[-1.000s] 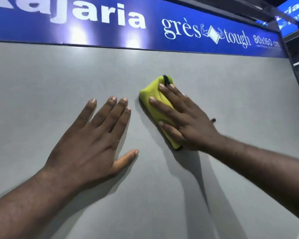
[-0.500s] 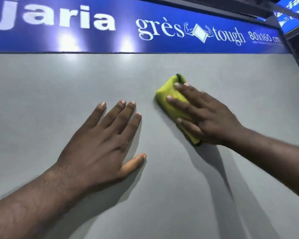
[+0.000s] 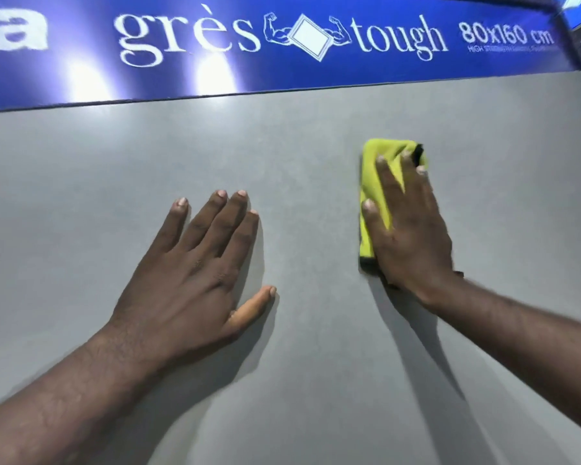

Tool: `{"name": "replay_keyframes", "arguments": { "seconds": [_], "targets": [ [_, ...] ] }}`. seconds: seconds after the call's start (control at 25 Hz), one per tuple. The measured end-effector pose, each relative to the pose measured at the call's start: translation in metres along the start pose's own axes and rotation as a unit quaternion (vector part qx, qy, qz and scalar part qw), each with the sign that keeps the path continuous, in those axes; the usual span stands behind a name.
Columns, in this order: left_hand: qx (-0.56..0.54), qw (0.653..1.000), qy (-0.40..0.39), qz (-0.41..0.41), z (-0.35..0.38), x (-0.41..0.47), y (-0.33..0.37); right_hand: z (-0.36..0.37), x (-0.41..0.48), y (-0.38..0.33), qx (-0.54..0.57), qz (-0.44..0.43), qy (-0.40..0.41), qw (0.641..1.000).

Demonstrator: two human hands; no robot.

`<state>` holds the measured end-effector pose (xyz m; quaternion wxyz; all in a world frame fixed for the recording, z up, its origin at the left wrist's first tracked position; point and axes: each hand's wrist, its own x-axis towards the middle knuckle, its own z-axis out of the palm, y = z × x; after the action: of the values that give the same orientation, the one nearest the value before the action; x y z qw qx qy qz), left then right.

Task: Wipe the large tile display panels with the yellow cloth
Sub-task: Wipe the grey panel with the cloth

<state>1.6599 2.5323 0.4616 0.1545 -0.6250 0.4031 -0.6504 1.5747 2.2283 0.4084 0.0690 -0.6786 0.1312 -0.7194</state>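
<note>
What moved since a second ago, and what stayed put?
The right hand slid the yellow cloth rightward across the grey panel, away from the left hand, and its fingers turned to point more upward. Nothing was picked up or let go. The left hand stayed flat on the panel.

Glare-spotted blue banner [image 3: 383, 70] overhead

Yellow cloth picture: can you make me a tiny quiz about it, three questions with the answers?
1. True or false: the left hand lies flat on the grey tile panel.
2. Which hand presses the yellow cloth to the panel: A, the left hand, or B, the right hand?
3. Fill in: the blue sign above the panel reads "grès ____".
Key: 1 true; 2 B; 3 tough.
</note>
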Motion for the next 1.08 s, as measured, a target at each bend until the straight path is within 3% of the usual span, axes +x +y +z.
{"name": "replay_keyframes", "arguments": {
  "seconds": [0.04, 0.08, 0.12, 0.16, 0.2, 0.28, 0.32, 0.36, 0.4, 0.44, 0.52, 0.56, 0.6, 0.64, 0.68, 0.72, 0.76, 0.84, 0.92, 0.96, 1.0, 1.08],
  "targets": [
    [0.003, 1.0, 0.0, -0.004, 0.001, 0.002, 0.004, -0.001, -0.009, -0.002, -0.01, -0.063, 0.001, 0.998],
    [0.008, 1.0, 0.007, -0.003, 0.002, 0.004, 0.007, -0.004, -0.008, 0.0, -0.021, -0.184, -0.017, 0.983],
    [0.012, 1.0, 0.015, 0.005, 0.002, 0.006, 0.009, -0.008, 0.004, 0.006, -0.055, -0.315, -0.025, 0.947],
    [0.012, 1.0, 0.02, 0.016, 0.002, 0.012, 0.011, -0.013, 0.027, 0.014, -0.089, -0.39, -0.015, 0.916],
    [0.007, 0.999, 0.022, 0.028, 0.002, 0.017, 0.012, -0.014, 0.047, 0.023, -0.104, -0.376, 0.001, 0.921],
    [-0.007, 0.999, 0.023, 0.039, 0.005, 0.024, 0.014, -0.012, 0.059, 0.042, -0.061, -0.145, 0.016, 0.987],
    [-0.007, 0.999, 0.024, 0.039, 0.007, 0.025, 0.015, -0.01, 0.049, 0.05, -0.045, -0.029, 0.015, 0.998],
    [-0.003, 0.999, 0.028, 0.037, 0.009, 0.024, 0.016, -0.009, 0.03, 0.051, -0.044, 0.015, 0.0, 0.999],
    [0.002, 0.999, 0.033, 0.037, 0.011, 0.024, 0.018, -0.011, 0.013, 0.046, -0.058, -0.01, -0.001, 0.998],
    [0.007, 0.999, 0.035, 0.036, 0.013, 0.026, 0.021, -0.015, 0.006, 0.044, -0.064, -0.094, -0.006, 0.993],
    [0.008, 0.999, 0.035, 0.026, 0.015, 0.03, 0.027, -0.029, 0.024, 0.042, -0.087, -0.327, -0.062, 0.939],
    [0.007, 0.999, 0.033, 0.019, 0.015, 0.033, 0.031, -0.029, 0.042, 0.044, -0.119, -0.392, -0.063, 0.91],
    [0.006, 0.999, 0.029, 0.018, 0.016, 0.036, 0.036, -0.026, 0.058, 0.052, -0.137, -0.372, -0.045, 0.917],
    [0.004, 0.999, 0.026, 0.019, 0.017, 0.04, 0.04, -0.022, 0.071, 0.066, -0.128, -0.285, -0.026, 0.95],
    [0.001, 0.999, 0.026, 0.02, 0.018, 0.043, 0.043, -0.021, 0.075, 0.078, -0.106, -0.143, -0.009, 0.984],
    [0.0, 0.999, 0.03, 0.024, 0.019, 0.045, 0.045, -0.019, 0.067, 0.088, -0.083, -0.011, -0.004, 0.996],
    [-0.002, 0.999, 0.034, 0.027, 0.02, 0.047, 0.047, -0.018, 0.049, 0.091, -0.076, 0.042, -0.016, 0.996],
    [-0.009, 0.999, 0.039, 0.028, 0.021, 0.055, 0.055, -0.021, 0.02, 0.087, -0.07, -0.075, -0.051, 0.993],
    [-0.012, 0.999, 0.032, 0.025, 0.022, 0.077, 0.071, -0.031, 0.033, 0.094, -0.068, -0.272, -0.083, 0.956],
    [-0.014, 0.999, 0.027, 0.023, 0.025, 0.09, 0.082, -0.03, 0.058, 0.104, -0.074, -0.302, -0.074, 0.947],
    [-0.016, 0.999, 0.025, 0.018, 0.027, 0.104, 0.092, -0.028, 0.083, 0.117, -0.071, -0.27, -0.059, 0.958],
    [-0.018, 1.0, 0.02, 0.01, 0.031, 0.128, 0.114, -0.027, 0.114, 0.159, -0.035, -0.103, -0.044, 0.993]
  ]
}}
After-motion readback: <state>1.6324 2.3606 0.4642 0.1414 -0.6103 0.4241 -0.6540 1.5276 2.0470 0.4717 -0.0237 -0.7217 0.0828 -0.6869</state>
